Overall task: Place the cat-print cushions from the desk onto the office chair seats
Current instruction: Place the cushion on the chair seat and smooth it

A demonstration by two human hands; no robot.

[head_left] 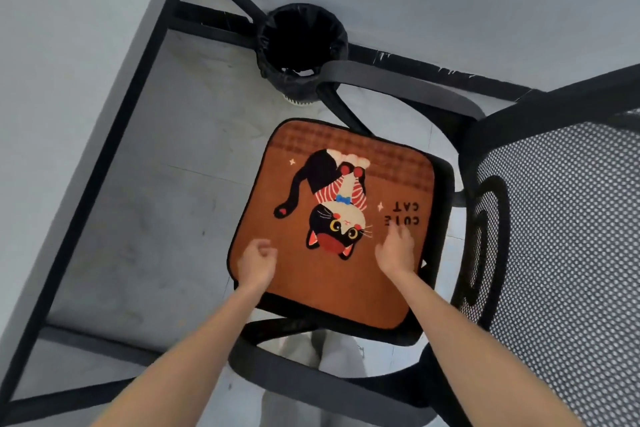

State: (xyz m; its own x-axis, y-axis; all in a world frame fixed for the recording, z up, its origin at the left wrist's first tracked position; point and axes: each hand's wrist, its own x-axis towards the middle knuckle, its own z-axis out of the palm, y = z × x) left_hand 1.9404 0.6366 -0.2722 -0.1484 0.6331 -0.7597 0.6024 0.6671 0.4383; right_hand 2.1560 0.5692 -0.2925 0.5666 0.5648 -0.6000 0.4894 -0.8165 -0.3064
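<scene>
An orange cat-print cushion (332, 288) with a black cat and the words "CUTE CAT" lies flat on the black office chair seat (440, 191). My left hand (256, 262) hovers over the cushion's near left edge with fingers loosely curled, holding nothing. My right hand (396, 250) is over the cushion's right part near the lettering, fingers relaxed and slightly blurred. Whether either hand touches the fabric I cannot tell.
The chair's mesh backrest (561, 253) rises at the right, with armrests at the far side (398, 83) and near side (294, 371). A black waste bin (301, 48) stands on the floor beyond the chair. Grey desk tops (69, 62) on black frames border left and top.
</scene>
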